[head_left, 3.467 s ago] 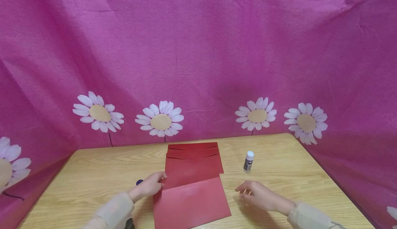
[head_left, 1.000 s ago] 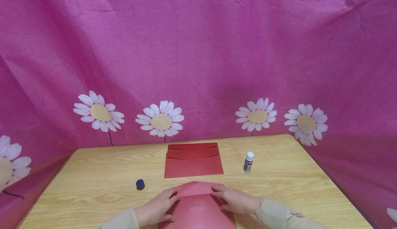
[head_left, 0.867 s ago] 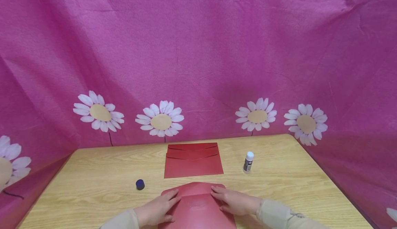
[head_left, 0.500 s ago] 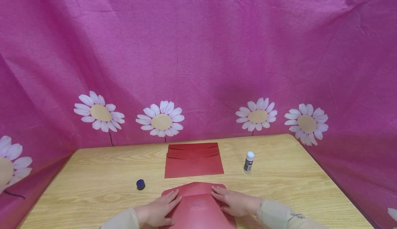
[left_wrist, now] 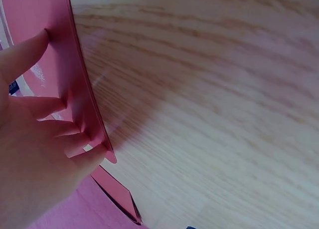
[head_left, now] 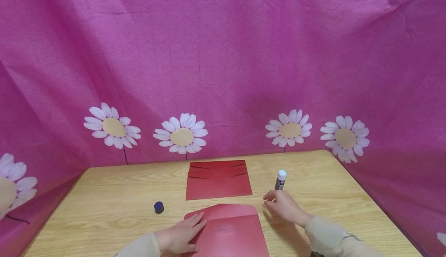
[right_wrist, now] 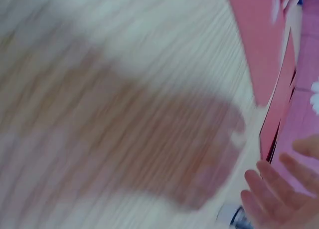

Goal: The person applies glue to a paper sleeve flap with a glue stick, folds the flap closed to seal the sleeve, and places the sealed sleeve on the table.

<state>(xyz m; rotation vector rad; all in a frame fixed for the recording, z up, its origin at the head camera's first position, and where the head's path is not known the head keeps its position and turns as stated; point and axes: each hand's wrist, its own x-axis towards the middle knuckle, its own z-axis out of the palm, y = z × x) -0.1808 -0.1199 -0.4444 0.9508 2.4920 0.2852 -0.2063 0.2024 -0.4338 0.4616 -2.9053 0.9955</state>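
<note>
A red envelope (head_left: 234, 238) lies at the front of the table with its flap (head_left: 231, 210) folded out away from the person. My left hand (head_left: 182, 234) rests on its left side, fingers spread; in the left wrist view the fingertips press near the envelope's edge (left_wrist: 90, 84). My right hand (head_left: 286, 207) is above the table right of the envelope, fingers loosely bent and holding nothing. Just beyond it stands a glue stick (head_left: 280, 181) with a white top and dark label, its lower part hidden by the hand. The right wrist view shows the glue stick (right_wrist: 230, 214) below the fingers.
Two red envelopes (head_left: 218, 189) overlap at the back middle of the wooden table (head_left: 122, 195). A small dark blue cap (head_left: 158, 207) sits to the left of the left hand. A pink cloth (head_left: 230, 75) with printed daisies hangs behind and at both sides.
Half a second ago both hands rested on the envelope. The right hand has since lifted off and moved right toward the glue stick. Earlier, the envelope was turned with its flap out of sight.
</note>
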